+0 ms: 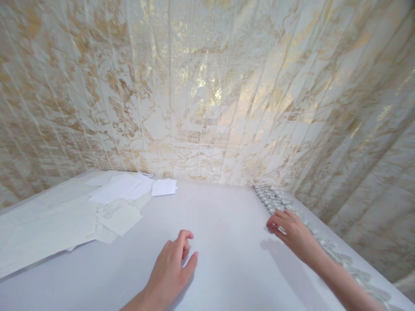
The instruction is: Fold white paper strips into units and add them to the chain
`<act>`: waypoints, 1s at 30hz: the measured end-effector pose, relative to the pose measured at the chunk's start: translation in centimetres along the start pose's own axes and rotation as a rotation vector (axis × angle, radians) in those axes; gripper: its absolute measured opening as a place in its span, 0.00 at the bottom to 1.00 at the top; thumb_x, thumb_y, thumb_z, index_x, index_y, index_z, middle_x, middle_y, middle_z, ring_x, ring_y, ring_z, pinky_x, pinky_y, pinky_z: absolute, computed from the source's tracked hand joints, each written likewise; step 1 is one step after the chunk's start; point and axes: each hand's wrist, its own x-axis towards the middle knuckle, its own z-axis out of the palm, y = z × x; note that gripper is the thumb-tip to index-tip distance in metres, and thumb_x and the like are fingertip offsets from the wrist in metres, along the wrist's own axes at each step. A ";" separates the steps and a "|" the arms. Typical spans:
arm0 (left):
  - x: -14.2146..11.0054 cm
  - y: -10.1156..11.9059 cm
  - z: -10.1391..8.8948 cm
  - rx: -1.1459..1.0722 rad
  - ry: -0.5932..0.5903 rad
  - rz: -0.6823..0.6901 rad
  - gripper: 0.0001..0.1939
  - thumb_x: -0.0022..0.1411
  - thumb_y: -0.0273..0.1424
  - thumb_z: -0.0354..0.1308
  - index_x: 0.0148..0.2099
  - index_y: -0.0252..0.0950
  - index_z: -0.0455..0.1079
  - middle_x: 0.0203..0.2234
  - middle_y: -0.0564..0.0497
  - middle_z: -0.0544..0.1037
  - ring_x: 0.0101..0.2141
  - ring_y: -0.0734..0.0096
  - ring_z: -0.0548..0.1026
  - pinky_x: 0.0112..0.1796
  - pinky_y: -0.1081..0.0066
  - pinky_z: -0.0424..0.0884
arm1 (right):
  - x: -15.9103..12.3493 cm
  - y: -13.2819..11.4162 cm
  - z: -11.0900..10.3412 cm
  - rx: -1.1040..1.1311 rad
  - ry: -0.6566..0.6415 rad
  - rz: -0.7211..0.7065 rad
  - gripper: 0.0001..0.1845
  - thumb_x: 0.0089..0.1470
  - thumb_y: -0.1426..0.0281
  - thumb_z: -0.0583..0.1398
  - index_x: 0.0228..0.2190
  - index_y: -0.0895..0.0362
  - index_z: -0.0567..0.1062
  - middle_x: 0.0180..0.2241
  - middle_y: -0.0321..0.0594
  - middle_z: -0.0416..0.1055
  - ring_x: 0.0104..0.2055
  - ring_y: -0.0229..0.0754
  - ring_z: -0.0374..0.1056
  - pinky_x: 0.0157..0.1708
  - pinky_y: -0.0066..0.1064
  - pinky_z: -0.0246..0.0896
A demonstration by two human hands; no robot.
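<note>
My left hand hovers just above or rests on the white table, its fingers curled and the thumb apart from them. Nothing shows between them. At the right side, my right hand is bent down with thumb and fingertips close together, beside the rows of small silvery-grey pieces. Whatever is in that pinch is too small or too hidden to name. These pieces lie overlapping in a long band along the table's right edge, partly covered by my right hand and forearm. Their exact kind is unclear.
On the left of the white table lie large pale sheets, loose white papers and a printed slip. A small stack of white cards sits at the back. A patterned gold-and-white curtain hangs right behind the table.
</note>
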 end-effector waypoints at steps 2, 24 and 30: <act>0.0 0.0 0.1 0.013 0.007 0.006 0.10 0.64 0.34 0.46 0.47 0.41 0.58 0.26 0.58 0.64 0.31 0.63 0.70 0.37 0.65 0.63 | -2.0 3.8 -0.3 -0.108 -0.030 0.012 0.07 0.57 0.72 0.60 0.28 0.52 0.75 0.31 0.40 0.73 0.37 0.49 0.66 0.38 0.38 0.57; 0.0 0.1 -0.2 0.015 0.013 -0.009 0.11 0.62 0.34 0.47 0.47 0.41 0.59 0.25 0.58 0.65 0.30 0.64 0.70 0.36 0.67 0.64 | -3.9 9.2 3.5 -0.260 -0.064 0.111 0.09 0.55 0.74 0.57 0.28 0.53 0.76 0.32 0.44 0.74 0.38 0.52 0.67 0.39 0.39 0.58; 0.1 0.1 -0.2 0.017 0.017 -0.007 0.11 0.62 0.34 0.47 0.47 0.42 0.59 0.25 0.58 0.65 0.30 0.64 0.70 0.36 0.67 0.64 | -3.2 8.7 1.8 -0.195 -0.015 0.135 0.09 0.56 0.70 0.55 0.33 0.53 0.76 0.35 0.44 0.74 0.38 0.51 0.68 0.40 0.40 0.62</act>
